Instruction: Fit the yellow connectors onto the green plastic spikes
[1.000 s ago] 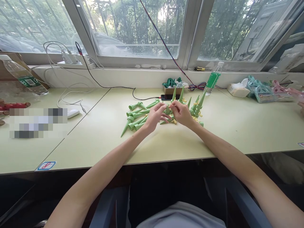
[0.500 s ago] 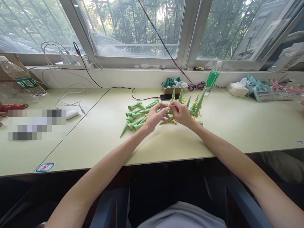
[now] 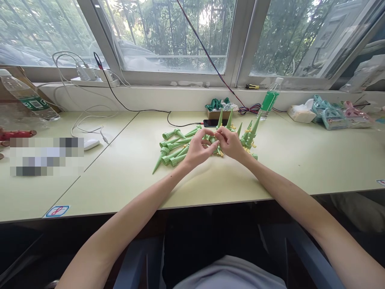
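Head cam rn: seeing a loose pile of green spikes mid-table, spread under and to both sides of the hands. Got the left hand w/ thumb + index curved in a loose C, green showing in the gap; can't tell if gripped or just behind. Got the right hand just beside, thumb + finger pinched narrow; can't tell re: contents, too small + hidden.

Handling-wise, prob light, stiff plastic, smooth so maybe a bit slippery. Not esp. fragile imo, tho would go easy on the little yellow bits. Would grab by the wide capped end, not the taper.

Counting approx 8 spikes lying L of the hands, plus approx 5 tips pointing up behind + R. Can't get an exact no. b/c of overlap; can't count yellow bits either. Also spotting 2 hands, 2 water bottles, 1 phone, 1 tissue box, 1 small cardboard box w/ green wrap.
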Tool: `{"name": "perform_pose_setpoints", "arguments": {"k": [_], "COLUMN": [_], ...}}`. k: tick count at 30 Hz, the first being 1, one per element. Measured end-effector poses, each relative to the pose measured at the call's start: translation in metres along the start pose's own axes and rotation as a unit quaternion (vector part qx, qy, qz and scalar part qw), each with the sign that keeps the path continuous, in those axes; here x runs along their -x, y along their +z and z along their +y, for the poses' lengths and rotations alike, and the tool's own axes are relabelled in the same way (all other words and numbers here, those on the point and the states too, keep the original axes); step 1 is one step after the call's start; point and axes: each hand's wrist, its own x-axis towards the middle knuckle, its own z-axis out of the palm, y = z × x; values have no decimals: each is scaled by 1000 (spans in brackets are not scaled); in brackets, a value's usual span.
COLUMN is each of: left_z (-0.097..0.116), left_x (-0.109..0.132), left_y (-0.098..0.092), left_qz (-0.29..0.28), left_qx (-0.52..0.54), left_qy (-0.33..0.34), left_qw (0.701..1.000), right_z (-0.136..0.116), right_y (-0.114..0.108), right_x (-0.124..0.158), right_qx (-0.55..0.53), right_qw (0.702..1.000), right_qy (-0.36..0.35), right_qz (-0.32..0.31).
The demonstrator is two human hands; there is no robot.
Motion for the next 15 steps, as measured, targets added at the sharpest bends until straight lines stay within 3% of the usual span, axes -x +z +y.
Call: {"name": "perform_pose_setpoints", "arguments": {"k": [8, 15], "left_z": [-2, 2], "left_x": [1, 2], "left_y": [1, 1], "left_qz": [18, 37], "left_qx": [-61, -28], "left_qy": [51, 41], "left_qw": [997, 998], "right_z": [0, -2], "right_y": [1, 1], "right_x": [-1, -1], "right_qx": [-18, -21], "right_qw": [1000, 1000], "right_qy": [-1, 11], "right_qz": [0, 11]}}
